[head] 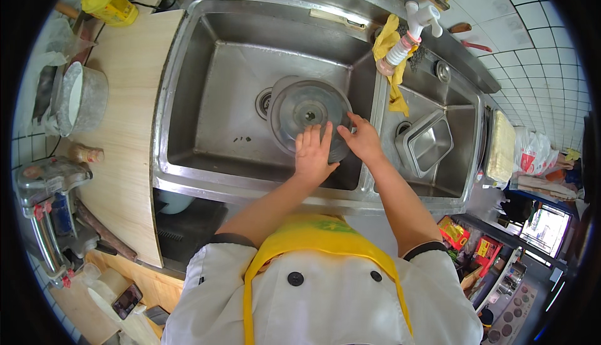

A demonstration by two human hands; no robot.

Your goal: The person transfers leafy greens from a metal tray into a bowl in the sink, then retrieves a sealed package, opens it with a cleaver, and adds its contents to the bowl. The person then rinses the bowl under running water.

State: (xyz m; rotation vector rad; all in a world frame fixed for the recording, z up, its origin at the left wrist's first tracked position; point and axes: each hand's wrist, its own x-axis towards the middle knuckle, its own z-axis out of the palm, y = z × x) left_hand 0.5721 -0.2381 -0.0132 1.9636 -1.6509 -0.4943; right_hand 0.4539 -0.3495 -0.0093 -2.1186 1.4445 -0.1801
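Observation:
A round, translucent lid-like piece with a hub at its centre (300,98) lies in the large left basin of a stainless steel sink (225,131), on or over a round vessel, beside the drain (263,103). My left hand (313,152) lies on its near part, fingers spread and pointing away from me. My right hand (364,138) touches its right rim with thumb and fingertips apart. Neither hand is closed around anything. What is under the lid is mostly hidden.
Rectangular steel pans (425,143) sit in the right basin. A white tap (415,21) and yellow cloth (394,63) are at the divider. On the left wooden board (127,124) stand a metal pot (82,98) and a yellow tub (109,6). A knife (338,18) lies on the far rim.

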